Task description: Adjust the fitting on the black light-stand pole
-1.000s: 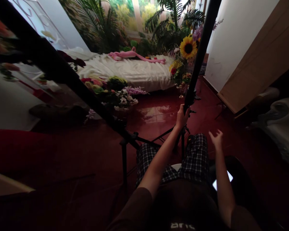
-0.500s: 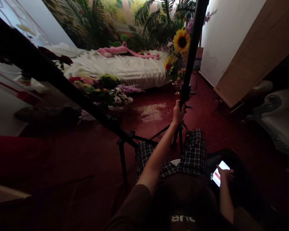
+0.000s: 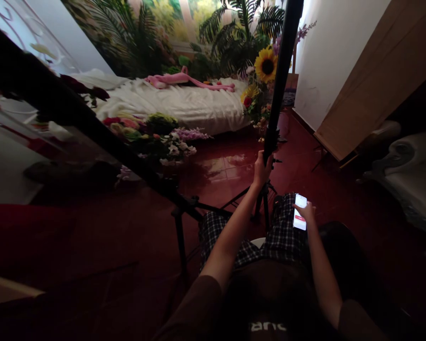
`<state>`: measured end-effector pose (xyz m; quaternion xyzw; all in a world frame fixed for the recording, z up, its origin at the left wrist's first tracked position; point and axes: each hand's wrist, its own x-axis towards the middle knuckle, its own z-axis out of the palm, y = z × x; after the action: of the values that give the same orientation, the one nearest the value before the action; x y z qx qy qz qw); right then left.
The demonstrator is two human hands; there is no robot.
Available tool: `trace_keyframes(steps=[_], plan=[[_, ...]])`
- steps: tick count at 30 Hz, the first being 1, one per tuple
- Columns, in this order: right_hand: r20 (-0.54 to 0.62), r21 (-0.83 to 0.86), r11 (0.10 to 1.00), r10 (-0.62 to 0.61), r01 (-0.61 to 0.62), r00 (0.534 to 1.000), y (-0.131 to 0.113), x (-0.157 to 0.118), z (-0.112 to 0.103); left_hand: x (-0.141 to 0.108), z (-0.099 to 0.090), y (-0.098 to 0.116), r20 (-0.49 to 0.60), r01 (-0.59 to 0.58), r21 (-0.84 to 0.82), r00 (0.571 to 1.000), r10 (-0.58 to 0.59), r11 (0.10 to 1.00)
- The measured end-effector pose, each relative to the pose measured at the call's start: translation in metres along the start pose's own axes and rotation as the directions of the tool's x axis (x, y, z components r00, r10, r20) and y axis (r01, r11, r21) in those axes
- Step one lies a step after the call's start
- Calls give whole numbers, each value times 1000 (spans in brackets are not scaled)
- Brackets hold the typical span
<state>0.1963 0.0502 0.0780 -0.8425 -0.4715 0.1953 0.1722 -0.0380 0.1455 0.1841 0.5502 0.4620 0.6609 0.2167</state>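
Note:
My left hand (image 3: pixel 262 169) is wrapped round the dark pole of a stand (image 3: pixel 279 90), just below a clamp knob on it. The stand rises nearly upright in front of me, its legs spread on the floor. In my right hand (image 3: pixel 307 212) is a smartphone (image 3: pixel 300 220) with a lit white screen and a red patch on it. The phone is above my right knee, against the checked trousers (image 3: pixel 287 237). My right thumb lies over the phone's left side.
A second thick black stand (image 3: pixel 110 147) slants across the left. Artificial flowers (image 3: pixel 170 142) stand before a bed with a white cover (image 3: pixel 199 106) and a pink plush toy (image 3: pixel 179 79). A sunflower (image 3: pixel 266 65), a leaning board (image 3: pixel 355 94) and a carved sofa (image 3: pixel 412 161) are at the right.
My right hand has brought the phone forward and left, from over the dark seat to above my right knee. My left hand keeps its hold on the stand. The view has tipped slightly.

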Motion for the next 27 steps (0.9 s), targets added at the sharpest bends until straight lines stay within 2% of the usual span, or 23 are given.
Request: trace_keyframes(steps=[2, 4, 7, 10, 14, 18, 21, 23, 25, 27], plan=[[53, -57, 995, 87, -84, 995, -25, -7, 9, 1, 0, -1, 7, -7, 4, 1000, 7, 1000], [72, -97, 986, 143, -136, 987, -40, -15, 15, 1, 0, -2, 7, -12, 6, 1000, 12, 1000], [89, -114, 985, 140, -129, 986, -46, -18, 18, 1, 1, -5, -3, -5, 10, 1000, 5, 1000], [155, -141, 985, 116, -94, 981, -41, -11, 11, 1, 2, -7, -13, 11, 6, 1000, -11, 1000], [193, -118, 993, 42, -19, 980, -37, 2, -5, 2, 1, -2, 12, 22, -13, 1000, -22, 1000], [96, 79, 982, -181, 174, 979, -49, 4, -18, -8, -7, 2, 68, 82, -20, 994, -80, 996], [78, 154, 946, -300, 286, 951, -69, -7, -23, -42, -24, -6, 34, 126, -13, 992, -125, 992], [138, 159, 934, -343, 321, 929, -84, -19, -21, -81, -45, -18, 16, 235, 29, 972, -236, 972], [240, 183, 910, -409, 373, 880, -99, -34, -15, -125, -76, -32, -34, 377, 74, 926, -375, 923], [348, 248, 864, -502, 439, 792, -116, -52, -3, -163, -116, -43, -159, 483, 118, 872, -464, 868]])
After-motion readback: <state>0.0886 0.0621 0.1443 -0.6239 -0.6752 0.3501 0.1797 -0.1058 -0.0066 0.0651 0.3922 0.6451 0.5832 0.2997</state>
